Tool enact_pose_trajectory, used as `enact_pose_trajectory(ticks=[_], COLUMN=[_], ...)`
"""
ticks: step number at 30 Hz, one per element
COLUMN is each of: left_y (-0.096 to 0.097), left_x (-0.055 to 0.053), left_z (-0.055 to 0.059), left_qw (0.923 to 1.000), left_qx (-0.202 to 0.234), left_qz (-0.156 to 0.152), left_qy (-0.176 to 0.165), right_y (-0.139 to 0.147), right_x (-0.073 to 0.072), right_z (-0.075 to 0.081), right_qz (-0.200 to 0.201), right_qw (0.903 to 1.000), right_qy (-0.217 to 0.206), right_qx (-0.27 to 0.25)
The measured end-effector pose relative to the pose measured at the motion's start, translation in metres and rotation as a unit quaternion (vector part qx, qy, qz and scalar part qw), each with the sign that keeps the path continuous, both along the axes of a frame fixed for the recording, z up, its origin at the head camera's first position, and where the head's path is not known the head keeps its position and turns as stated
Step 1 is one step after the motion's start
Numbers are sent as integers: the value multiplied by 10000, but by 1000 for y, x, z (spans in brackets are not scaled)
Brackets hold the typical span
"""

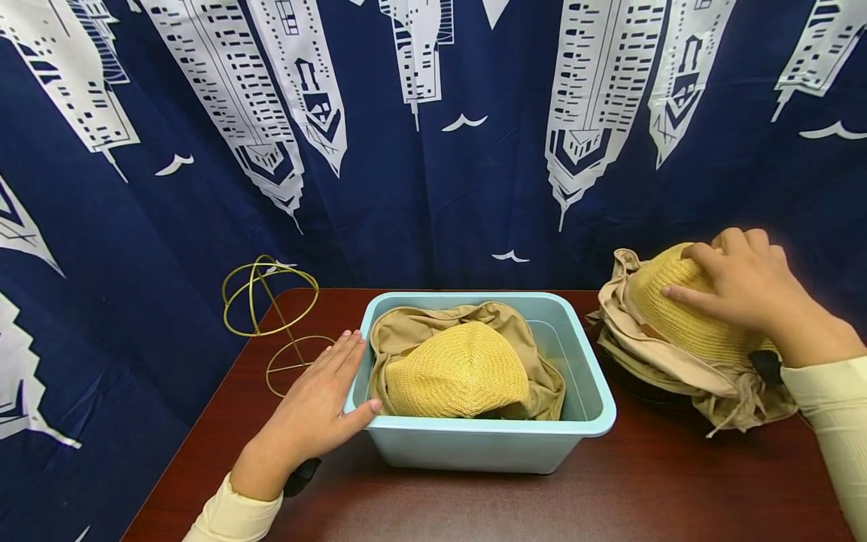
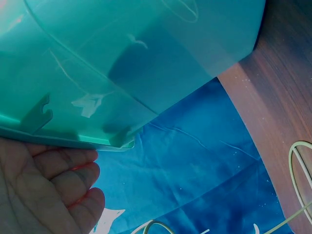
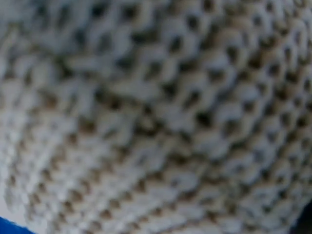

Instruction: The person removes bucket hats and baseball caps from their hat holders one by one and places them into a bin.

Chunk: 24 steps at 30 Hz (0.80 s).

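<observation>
My left hand [image 1: 323,391] rests on the left rim of a light blue plastic bin [image 1: 467,446], its fingers extended. In the left wrist view, its fingers [image 2: 73,178] lie just beneath the bin's rim. Inside the bin sit a yellow knitted hat [image 1: 467,369] and a tan cloth hat [image 1: 521,324] around and behind it. At the far right, my right hand [image 1: 741,282] grips the crown of another yellow knitted hat [image 1: 667,290], thumb and bent fingers spread over it. Beige cloth hats [image 1: 684,369] are stacked under and beside that crown. Blurred knit fills the right wrist view.
A gold wire hat stand [image 1: 291,331] stands left of the bin on the dark red-brown table [image 1: 637,489]. Behind the table hangs a navy curtain [image 1: 460,188] with white building prints. Cloth ties [image 1: 738,410] dangle at the right stack's front.
</observation>
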<state>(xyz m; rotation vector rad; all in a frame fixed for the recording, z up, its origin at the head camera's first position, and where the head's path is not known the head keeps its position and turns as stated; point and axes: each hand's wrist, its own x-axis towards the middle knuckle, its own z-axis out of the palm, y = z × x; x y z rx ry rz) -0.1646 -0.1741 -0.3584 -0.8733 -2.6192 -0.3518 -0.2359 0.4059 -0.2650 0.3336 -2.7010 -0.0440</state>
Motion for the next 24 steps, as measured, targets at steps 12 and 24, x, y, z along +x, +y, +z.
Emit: enact_pose_trajectory(ticks=[12,24], left_y=[0,1], left_x=[-1,0], left_z=[0,1], left_qw=[9998,10000], left_qx=[22,31], left_qz=[-63,-33], left_qy=[173,12], right_y=[-12,-26], right_x=[6,19], right_z=[23,53], right_qz=[34,267], right_qw=[9989,9953], right_qy=[404,928], right_qx=[221,31])
